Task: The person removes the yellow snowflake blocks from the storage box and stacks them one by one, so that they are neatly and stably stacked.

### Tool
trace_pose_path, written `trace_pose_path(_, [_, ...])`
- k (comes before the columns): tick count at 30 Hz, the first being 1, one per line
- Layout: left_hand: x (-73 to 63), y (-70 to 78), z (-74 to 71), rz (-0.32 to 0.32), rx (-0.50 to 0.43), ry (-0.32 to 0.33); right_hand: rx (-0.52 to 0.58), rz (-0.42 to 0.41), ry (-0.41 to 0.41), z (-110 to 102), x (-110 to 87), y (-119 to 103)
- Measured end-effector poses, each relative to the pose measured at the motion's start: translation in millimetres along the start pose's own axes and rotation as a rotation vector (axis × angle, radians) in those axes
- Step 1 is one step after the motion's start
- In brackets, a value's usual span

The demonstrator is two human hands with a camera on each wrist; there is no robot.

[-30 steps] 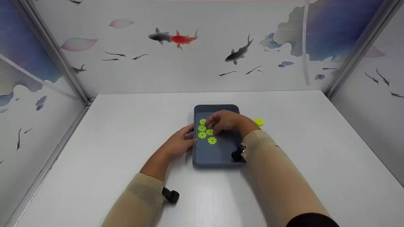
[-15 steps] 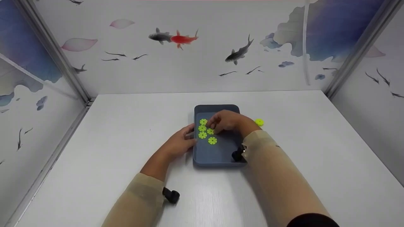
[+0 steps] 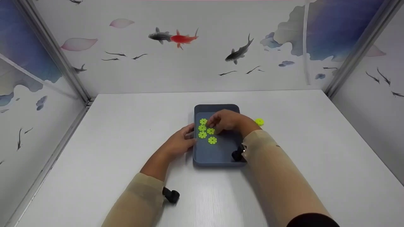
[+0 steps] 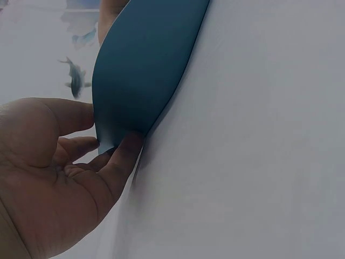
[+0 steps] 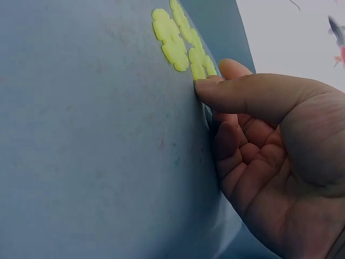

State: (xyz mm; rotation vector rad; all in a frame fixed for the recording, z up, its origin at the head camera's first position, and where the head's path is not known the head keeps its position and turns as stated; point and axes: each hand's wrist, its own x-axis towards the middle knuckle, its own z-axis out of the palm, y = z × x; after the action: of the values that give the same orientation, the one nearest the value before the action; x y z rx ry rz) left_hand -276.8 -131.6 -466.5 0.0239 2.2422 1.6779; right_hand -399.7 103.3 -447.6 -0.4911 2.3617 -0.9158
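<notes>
A grey-blue rectangular tray [image 3: 219, 154] lies on the white table, with several yellow-green notched plastic discs [image 3: 202, 135] flat inside it at the left. My left hand [image 3: 178, 143] holds the tray's left wall; in the left wrist view the thumb is low on the wall [image 4: 145, 59] and a finger meets the rim. Inside the tray, my right hand [image 3: 225, 121] has its thumb and curled fingers at one disc [image 3: 210, 130] beside the left column. From the right wrist, the thumb tip is right at the end of the disc row [image 5: 197, 65]; the other fingers curl into the palm.
Another yellow-green disc [image 3: 259, 122] lies on the table right of the tray, partly behind the right wrist. White table surface [image 3: 126, 126] surrounds the tray. Panels [image 3: 202, 69] printed with fish stand at the back and both sides.
The disc at my right fingertips has shifted slightly away and to the right, nearer the upper discs. Both hands and the tray have stayed nearly still.
</notes>
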Motion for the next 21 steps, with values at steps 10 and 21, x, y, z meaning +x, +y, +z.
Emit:
trace_pose_path(10, [0.2, 1.4, 0.0, 0.0, 0.013, 0.002, -0.028, 0.046, 0.021, -0.7, -2.7, -3.0])
trace_pose_path(21, [-1.0, 2.0, -0.8, 0.002, 0.027, 0.008, -0.005, 0.048, 0.047, -1.1, -4.8, -4.2])
